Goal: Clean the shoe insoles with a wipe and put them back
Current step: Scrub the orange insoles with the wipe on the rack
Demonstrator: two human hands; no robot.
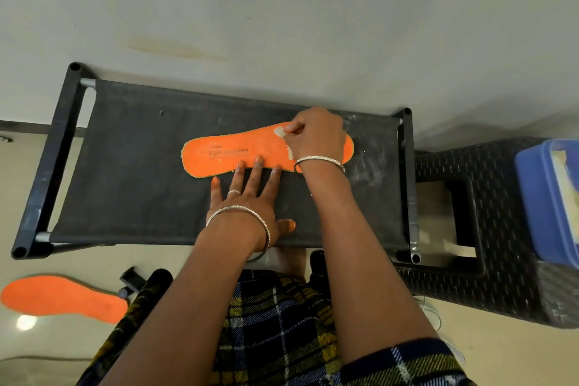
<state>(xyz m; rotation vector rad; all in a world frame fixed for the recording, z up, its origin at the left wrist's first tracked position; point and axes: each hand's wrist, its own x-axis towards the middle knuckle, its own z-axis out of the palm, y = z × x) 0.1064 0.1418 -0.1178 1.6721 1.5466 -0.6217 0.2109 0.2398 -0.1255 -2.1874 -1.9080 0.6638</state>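
Pinning insole [225, 157] with fingertips [259, 160] of flat left hand [247, 200], scrubbing with wipe [280, 132] bunched in right hand [315, 135]; might skid across bench [125, 166]

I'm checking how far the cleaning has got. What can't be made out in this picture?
Head view:
Whitish wipe: mostly hidden under the right hand; only scraps show.
Orange foam insole on the black fabric rack: wide end covered by that hand, small print blurred.
Second orange insole on the floor: one end hidden by plaid cloth.
Blue plastic box: cut by the right edge, contents unclear.
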